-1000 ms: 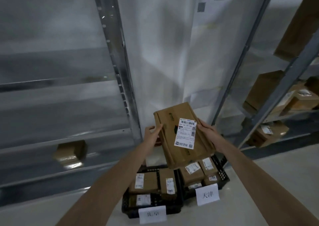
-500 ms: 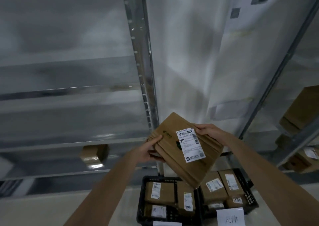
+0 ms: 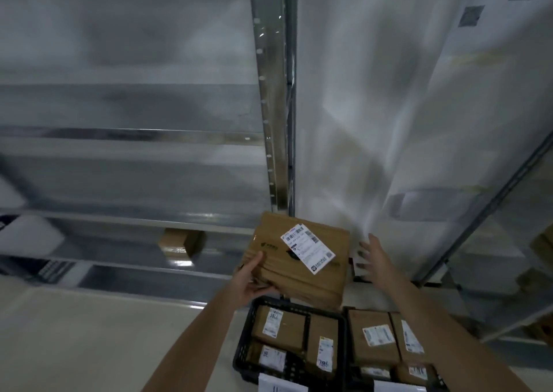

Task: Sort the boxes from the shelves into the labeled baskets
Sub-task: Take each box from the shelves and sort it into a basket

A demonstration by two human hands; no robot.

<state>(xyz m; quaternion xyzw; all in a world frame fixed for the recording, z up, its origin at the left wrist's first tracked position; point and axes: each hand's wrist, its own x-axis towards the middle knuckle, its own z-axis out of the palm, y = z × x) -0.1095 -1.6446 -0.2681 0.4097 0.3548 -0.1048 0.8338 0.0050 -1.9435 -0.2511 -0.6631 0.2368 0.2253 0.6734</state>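
Observation:
A flat brown cardboard box [image 3: 311, 278] with a white shipping label hangs in the air above two black baskets. My left hand [image 3: 250, 281] grips its left edge, thumb on top. My right hand [image 3: 372, 260] is off the box, just to its right, fingers spread. The left basket [image 3: 242, 349] and the right basket [image 3: 348, 370] stand side by side on the floor, each holding several labeled boxes. White name cards hang on their front rims, cut off by the frame's lower edge.
A metal shelf upright [image 3: 273, 92] rises behind the box. On the low left shelf lies one small brown box [image 3: 181, 243]. Another rack post [image 3: 484, 209] slants at the right, with blurred boxes behind it. Pale floor [image 3: 89, 337] spreads to the left.
My right hand has let go of the box and drawn away to the right. The box now hangs from my left hand alone, lower and nearer the baskets. The view shifted right.

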